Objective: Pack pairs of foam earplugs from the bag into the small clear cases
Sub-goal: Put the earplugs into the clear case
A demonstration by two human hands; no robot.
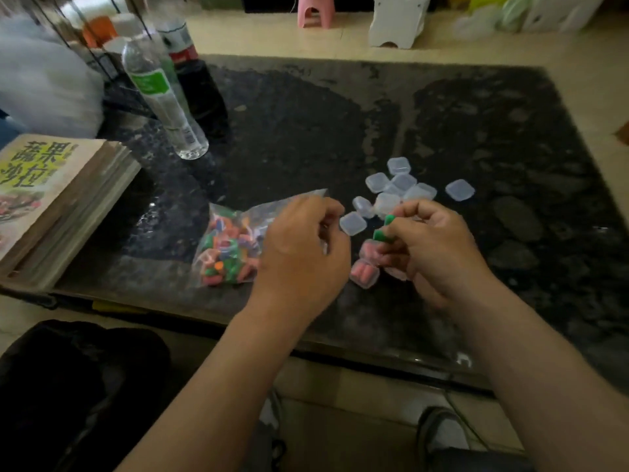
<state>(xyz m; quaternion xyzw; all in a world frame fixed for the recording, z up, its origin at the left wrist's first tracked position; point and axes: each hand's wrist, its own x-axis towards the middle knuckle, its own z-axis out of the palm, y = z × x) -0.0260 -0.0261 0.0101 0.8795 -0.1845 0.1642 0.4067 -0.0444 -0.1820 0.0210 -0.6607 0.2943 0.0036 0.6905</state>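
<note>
the right hand (432, 243) is pinching a pair of green earplugs (384, 229) between thumb and fingertips, closed on them and holding them just above the table, likely so both plugs are lined up for one case. the left hand (303, 253) is curling closed near the mouth of the bag (231, 247); something clear may be sitting in its fingers, but i cannot tell what, if anything, it is gripping. the bag is lying flat beside that hand, holding many mixed-colour plugs. between the hands, filled cases (365, 272) with pink plugs are resting at the near side, kept apart from the empty cases (401, 185) clustering farther back, within easy reach. everything is sitting on the dark stone table (510, 137), with a water bottle (163, 97) and a book (51, 202) standing well off to the left.
</note>
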